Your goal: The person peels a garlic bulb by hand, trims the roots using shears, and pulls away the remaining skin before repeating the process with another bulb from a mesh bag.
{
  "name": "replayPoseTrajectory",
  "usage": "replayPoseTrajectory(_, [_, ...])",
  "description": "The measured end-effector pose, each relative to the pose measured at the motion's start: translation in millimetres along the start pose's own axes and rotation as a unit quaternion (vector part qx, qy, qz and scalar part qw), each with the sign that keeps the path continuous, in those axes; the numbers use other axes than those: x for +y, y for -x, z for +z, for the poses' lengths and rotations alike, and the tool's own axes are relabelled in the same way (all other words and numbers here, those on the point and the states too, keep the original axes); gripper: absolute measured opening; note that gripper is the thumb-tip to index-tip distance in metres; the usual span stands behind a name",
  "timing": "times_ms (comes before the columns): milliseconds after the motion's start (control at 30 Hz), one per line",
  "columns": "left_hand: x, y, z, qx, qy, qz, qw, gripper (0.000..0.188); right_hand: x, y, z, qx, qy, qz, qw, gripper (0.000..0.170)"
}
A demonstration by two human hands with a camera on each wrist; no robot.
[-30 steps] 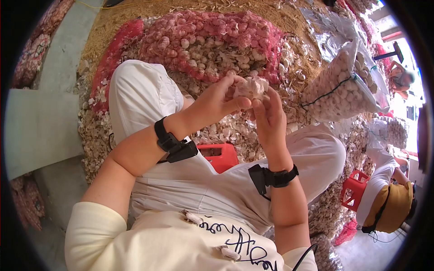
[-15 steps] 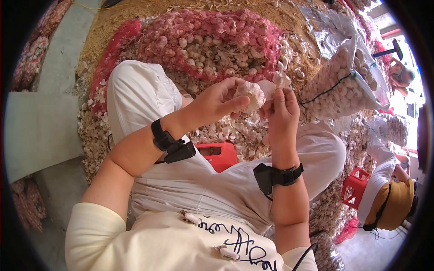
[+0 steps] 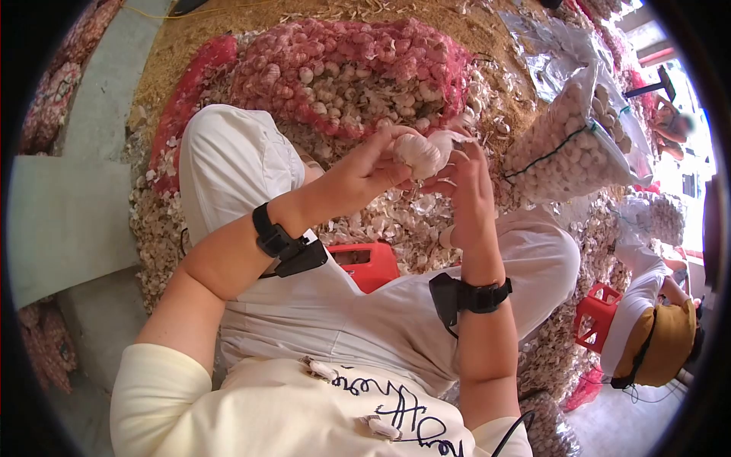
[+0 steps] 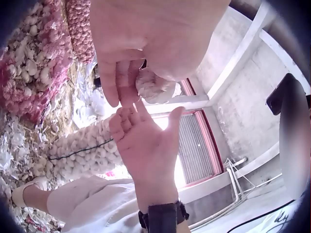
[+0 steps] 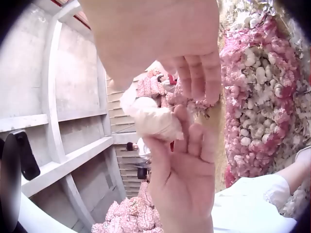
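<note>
In the head view my left hand (image 3: 373,164) grips a whitish garlic bulb (image 3: 419,154) between thumb and fingers. A pale flap of papery skin (image 3: 445,141) stands off the bulb's right side. My right hand (image 3: 472,179) is close beside it, its fingers reaching toward the bulb. In the left wrist view the right palm faces the bulb with the thumb spread apart and nothing gripped. The right wrist view shows the smooth bulb (image 5: 158,124) resting on the left fingers, the right thumb near its loose skin.
Ahead lies a torn-open pink mesh sack (image 3: 266,72) of garlic. A clear bag (image 3: 567,145) full of bulbs stands at right. Shed skins (image 3: 381,225) cover the ground around a red plastic stool (image 3: 377,266). Another person (image 3: 655,335) sits at far right.
The right hand pulled a piece of skin away to the right, let go of it and came back toward the bulb. The left hand kept its grip, and the bulb looks smoother.
</note>
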State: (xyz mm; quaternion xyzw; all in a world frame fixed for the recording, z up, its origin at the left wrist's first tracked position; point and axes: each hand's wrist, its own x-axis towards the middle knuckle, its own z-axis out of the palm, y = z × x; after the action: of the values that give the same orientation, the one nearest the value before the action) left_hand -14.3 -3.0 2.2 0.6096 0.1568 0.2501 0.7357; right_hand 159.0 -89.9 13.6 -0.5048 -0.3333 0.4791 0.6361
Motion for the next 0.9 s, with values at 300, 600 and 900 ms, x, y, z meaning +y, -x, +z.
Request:
replayPoseTrajectory(300, [-5,-2,-2,-0.037,0.012,-0.051,0.998,0.049,4,4,4,0.014,0.033,0.022,0.999,0.012])
replayPoseTrajectory(600, [2,-1,5,-0.023,-0.002,-0.084,0.996,0.052,3,5,5,0.017,-0.058,0.053,0.997,0.010])
replayPoseTrajectory(900, [-2,0,1,0.040,0.002,-0.067,0.997,0.049,18,-9,-12,0.057,0.163,-0.081,0.982,0.042])
